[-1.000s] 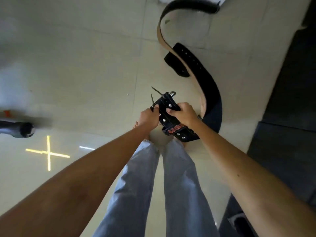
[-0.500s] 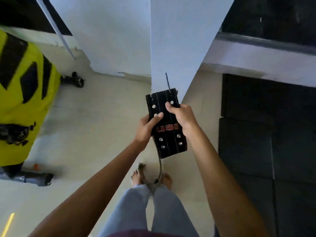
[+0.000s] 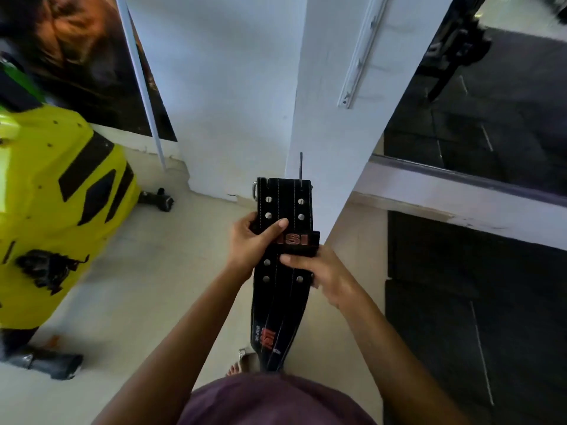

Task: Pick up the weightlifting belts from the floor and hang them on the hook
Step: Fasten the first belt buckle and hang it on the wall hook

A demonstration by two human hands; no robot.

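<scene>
Step in hand looks like carry-to-hook: belt is off the floor, held upright in front of the white pillar, buckle end up w/ prong poking above, tail hanging down toward the feet. Left hand wraps belt's left edge, thumb across the face; right hand clamps its right edge just below, both closed tight on it. No hook in view, only a wall rail high on the pillar. Next: prob. raise belt and find the hook, buckle loop first.

Black belt in both hands
</scene>
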